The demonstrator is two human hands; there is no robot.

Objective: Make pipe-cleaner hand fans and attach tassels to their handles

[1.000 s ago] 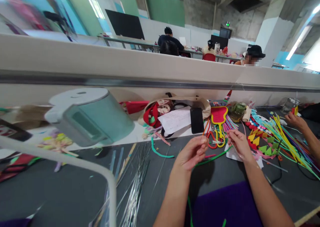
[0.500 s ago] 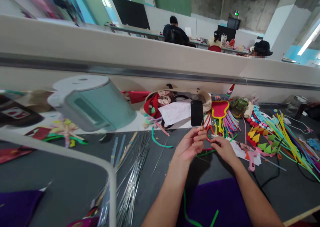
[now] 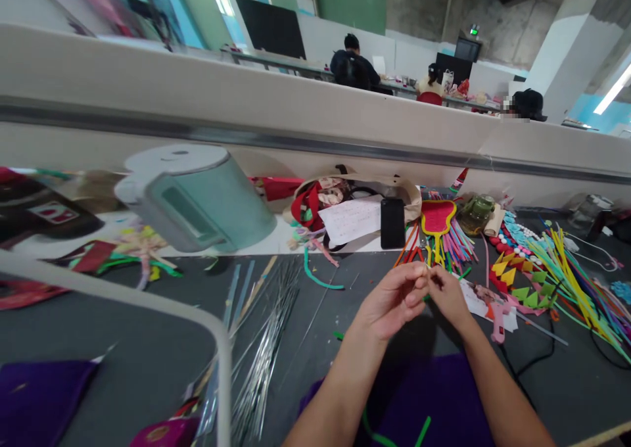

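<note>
My left hand (image 3: 397, 299) is raised over the dark table, its thumb and forefinger pinched together and the other fingers curled. Right against its fingertips, my right hand (image 3: 447, 297) pinches too, knuckles up. What sits between the fingertips is too small to make out; a bit of green shows just under them. Below my forearms lies a purple cloth (image 3: 426, 388), with green fuzzy stems (image 3: 422, 430) on it. Just beyond my fingers is a red shape with a yellow fuzzy border (image 3: 438, 218), near a bundle of coloured stems (image 3: 466, 246).
A pale green pitcher (image 3: 221, 204) stands at left behind a white bar (image 3: 148, 299). Thin metal wires (image 3: 266, 348) lie left of my arm. A black phone (image 3: 392, 223) rests by a paper sheet (image 3: 352, 222). At right are a pink glue gun (image 3: 500, 319) and yellow stems (image 3: 572, 263).
My hands have moved slightly right and drawn together until the fingertips meet. A red and green strip that showed between them is now mostly hidden. The view has shifted slightly.
</note>
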